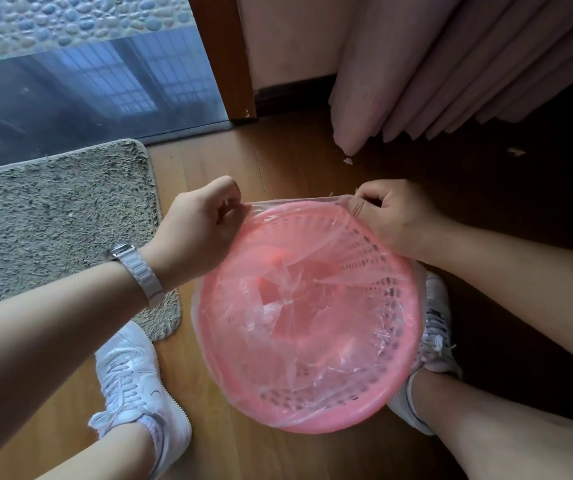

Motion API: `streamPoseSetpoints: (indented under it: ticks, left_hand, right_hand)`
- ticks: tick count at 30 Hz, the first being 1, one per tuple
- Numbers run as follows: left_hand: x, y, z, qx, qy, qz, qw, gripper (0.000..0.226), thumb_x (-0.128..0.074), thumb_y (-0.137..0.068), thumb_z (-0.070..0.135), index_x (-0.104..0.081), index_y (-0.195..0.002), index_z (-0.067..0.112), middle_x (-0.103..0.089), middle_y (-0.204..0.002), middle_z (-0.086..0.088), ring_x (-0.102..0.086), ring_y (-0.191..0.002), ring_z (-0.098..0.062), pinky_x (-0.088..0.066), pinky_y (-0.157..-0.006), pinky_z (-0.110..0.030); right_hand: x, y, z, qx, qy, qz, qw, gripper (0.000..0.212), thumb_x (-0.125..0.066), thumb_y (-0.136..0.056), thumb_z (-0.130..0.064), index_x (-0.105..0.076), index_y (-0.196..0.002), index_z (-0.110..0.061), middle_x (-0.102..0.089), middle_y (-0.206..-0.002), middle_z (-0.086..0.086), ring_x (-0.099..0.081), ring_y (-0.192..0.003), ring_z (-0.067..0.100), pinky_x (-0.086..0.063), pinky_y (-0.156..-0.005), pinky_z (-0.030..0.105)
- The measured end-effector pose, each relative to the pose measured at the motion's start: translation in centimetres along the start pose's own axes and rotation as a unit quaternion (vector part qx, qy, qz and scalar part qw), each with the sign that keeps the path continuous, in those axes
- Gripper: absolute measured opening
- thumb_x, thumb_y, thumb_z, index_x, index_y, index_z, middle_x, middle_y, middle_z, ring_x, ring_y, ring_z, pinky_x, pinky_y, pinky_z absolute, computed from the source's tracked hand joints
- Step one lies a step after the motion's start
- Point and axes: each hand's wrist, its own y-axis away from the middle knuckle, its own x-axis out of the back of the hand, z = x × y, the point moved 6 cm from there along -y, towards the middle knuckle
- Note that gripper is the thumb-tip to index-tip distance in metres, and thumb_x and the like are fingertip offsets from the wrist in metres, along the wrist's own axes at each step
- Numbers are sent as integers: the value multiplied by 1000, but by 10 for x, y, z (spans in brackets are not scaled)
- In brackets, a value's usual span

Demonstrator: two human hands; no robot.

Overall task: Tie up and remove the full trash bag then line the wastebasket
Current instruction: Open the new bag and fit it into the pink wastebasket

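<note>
A round pink perforated wastebasket [396,382] stands on the wooden floor between my feet. A clear plastic bag liner [278,299] lies crumpled inside it, and its edge is folded over the near and left rim. My left hand [202,226] pinches the bag's edge at the far left of the rim. My right hand [392,216] grips the same edge at the far right of the rim. Between the two hands the film is stretched taut just above the far rim. No full trash bag is in view.
A grey shaggy mat [56,216] lies to the left, beside a glass door [88,84]. A pink curtain [451,71] hangs at the back right against the wall. My white sneakers [132,379] flank the basket. A small scrap [347,161] lies on the floor below the curtain.
</note>
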Motion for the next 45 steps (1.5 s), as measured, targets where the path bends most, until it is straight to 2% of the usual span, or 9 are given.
streamPoseSetpoints:
  ticks: [3, 6, 11, 16, 20, 25, 34, 40, 45]
  left_hand:
    - [-11, -4, -18, 66, 18, -34, 997, 22, -67, -87, 29, -50, -74, 23, -45, -49, 6, -37, -42, -6, -32, -44, -14]
    - [-15, -7, -25, 41, 4, -101, 994, 24, -66, -86, 32, -48, -72, 24, -47, -49, 7, -40, -43, -3, -33, -43, -13]
    - [-21, 10, -45, 15, -89, -173, 981, 17, -66, -88, 15, -52, -78, 20, -56, -58, 1, -51, -54, -26, -40, -51, -30]
    - [1, 10, -47, 97, 27, -84, 991, 22, -59, -94, 34, -56, -78, 19, -60, -62, -2, -51, -52, -15, -41, -50, -26]
    - [16, 23, -7, -14, -44, -94, 995, 30, -50, -91, 51, -61, -90, 24, -61, -75, 4, -58, -65, -20, -46, -58, -30]
    - [-14, 21, 36, -103, -144, -143, 974, 40, -57, -90, 44, -52, -123, 21, -55, -113, -4, -56, -101, -26, -52, -79, -41]
    - [-45, -13, 40, -96, -147, -127, 976, 36, -49, -91, 56, -44, -81, 21, -55, -72, 1, -55, -65, -32, -34, -51, -32]
    - [-17, -25, 19, -44, -65, -77, 994, 23, -64, -88, 36, -61, -104, 19, -64, -87, -3, -60, -77, -29, -41, -65, -30]
    - [-4, -13, -12, 103, 40, -106, 988, 21, -65, -86, 45, -62, -87, 24, -59, -73, 11, -52, -62, -6, -41, -54, -25]
  right_hand:
    - [-5, -7, 7, -65, -31, -20, 997, 39, -61, -93, -31, -59, -61, -9, -50, -54, -7, -44, -48, 0, -34, -43, 13]
    - [-11, -11, 18, -137, -55, -62, 987, 25, -65, -90, -29, -72, -73, -12, -63, -73, -6, -57, -69, 5, -44, -53, 12]
    - [-12, -5, 21, -107, -10, -79, 991, 17, -70, -86, -30, -74, -80, -14, -67, -71, 1, -57, -63, 6, -45, -51, 18]
    - [1, -4, 9, -66, 8, -40, 997, 14, -67, -86, -28, -65, -98, -21, -61, -84, -6, -55, -65, 0, -46, -58, 22]
    - [6, 12, -22, 86, 162, -49, 982, 29, -66, -75, -48, -62, -91, -24, -52, -86, -7, -49, -68, 4, -42, -64, 24]
    - [-12, 17, -23, 44, 201, -84, 975, 22, -65, -79, -45, -56, -87, -27, -51, -78, -12, -50, -69, 10, -39, -59, 27]
    - [-27, 6, 1, -68, 101, -81, 989, 29, -64, -78, -29, -43, -62, -18, -48, -58, -4, -41, -47, 8, -32, -41, 21]
    - [2, 1, 26, -59, 45, 12, 997, 35, -63, -81, -20, -34, -63, -14, -38, -59, -4, -33, -54, 9, -29, -46, 25]
    - [22, -3, 47, -78, 74, 46, 993, 33, -63, -79, -28, -36, -68, -14, -38, -57, -10, -36, -53, 9, -35, -48, 29]
